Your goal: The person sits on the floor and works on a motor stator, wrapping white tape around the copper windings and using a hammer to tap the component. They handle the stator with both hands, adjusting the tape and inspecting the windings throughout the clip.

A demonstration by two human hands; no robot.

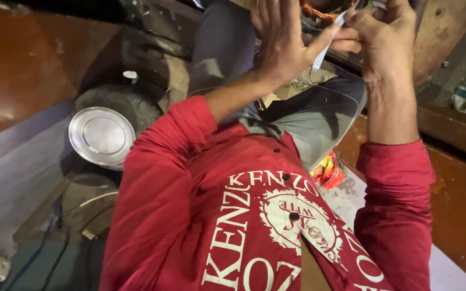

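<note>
Reddish-brown floor (22,59) fills the upper left of the frame and shows again at the lower right, with a greyish slab running along the left edge. At the top centre both bare hands are raised close together. The left hand (281,40) is spread open, palm toward the camera, its fingers reaching up past the top edge; its grip closes on nothing, though the thumb side rests against a thin white strip (327,43). The right hand (384,32) pinches the upper end of that white strip between thumb and fingertips, so its grip is closed on the strip. The strip slants from the upper right of the hands down toward the middle of the frame, between the two hands; it may be paper or tape, but the view is too blurred to tell which. Just behind the hands an orange braided cord (316,11) crosses the top edge. Below them a clear curved plastic sheet (346,108) lies over grey trousers (217,48). Red sleeves and a red shirt (200,205) with white print and dark buttons take up the lower centre. At the left centre a round shiny metal plate (102,136) sits on a dark tyre (130,99). Dark cables (44,253) lie at the lower left, well apart from the hands.
</note>
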